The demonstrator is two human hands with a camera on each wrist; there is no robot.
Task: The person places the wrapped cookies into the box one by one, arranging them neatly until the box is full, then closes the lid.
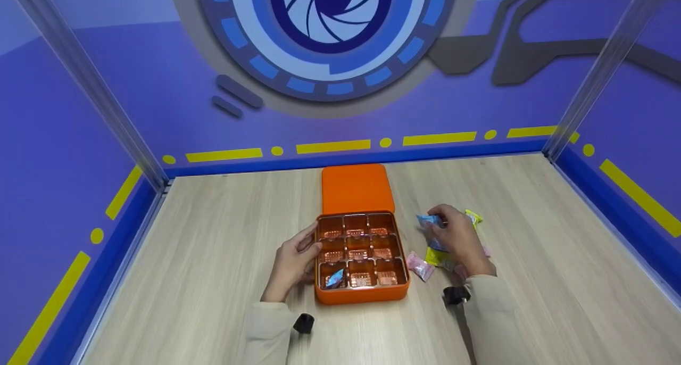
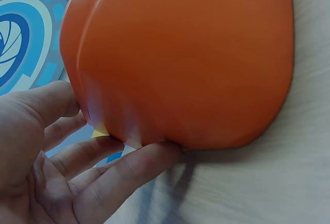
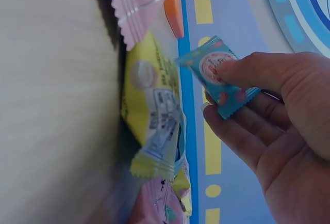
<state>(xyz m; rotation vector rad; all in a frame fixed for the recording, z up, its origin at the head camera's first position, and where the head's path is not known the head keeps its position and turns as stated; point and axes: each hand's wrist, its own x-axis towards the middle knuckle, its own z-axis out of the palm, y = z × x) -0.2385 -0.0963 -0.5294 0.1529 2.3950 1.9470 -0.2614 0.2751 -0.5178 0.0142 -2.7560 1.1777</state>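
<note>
Head view down over the whole table (image 1: pixel 213 258); wrist views close, sharing its orange box (image 2: pixel 196 59).

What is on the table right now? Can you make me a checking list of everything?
Surface: pale wooden table, bare around the box.
Job's things: orange box with nine compartments, one blue packet in the near-left one; blue candy pinched by the right hand.
Clutter: orange lid lying behind the box; yellow packet and pink packets beside the right hand.
Hands: left hand rests its fingers against the box's left side; right hand holds the blue candy.
Cables: nothing seen.
Surroundings: purple walls with yellow stripes and a blue round emblem.
</note>
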